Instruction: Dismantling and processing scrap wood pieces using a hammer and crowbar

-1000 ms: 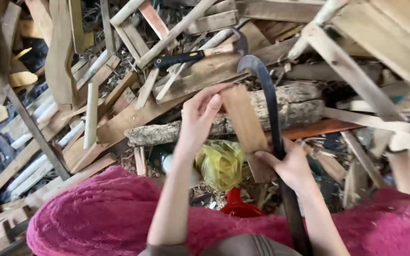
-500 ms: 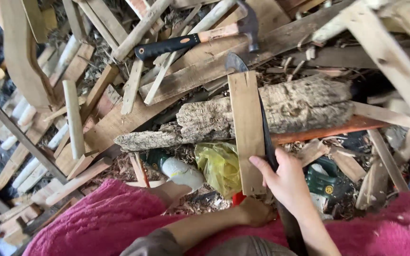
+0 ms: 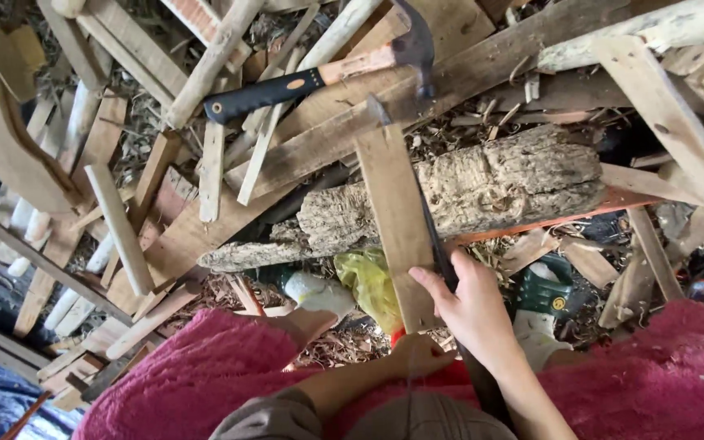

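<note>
A flat wooden slat stands tilted against a rough bark-covered log. A long dark blade runs along the slat's right edge, down past my wrist. My right hand grips the slat's lower end, fingers wrapped over slat and blade. My left hand sits just below the slat's bottom end, fingers curled by something red; what it holds is hidden. A claw hammer with a black grip lies on planks behind the slat. Pink cloth covers my lap.
Loose planks, sticks and offcuts are piled all around, with a long beam at the right. A yellow plastic bag, a white bottle and a green object lie among wood chips below the log.
My left hand has left the slat's upper part and dropped to its lower end. My right hand stays on the slat. The view has shifted, bringing the hammer lower in the picture.
</note>
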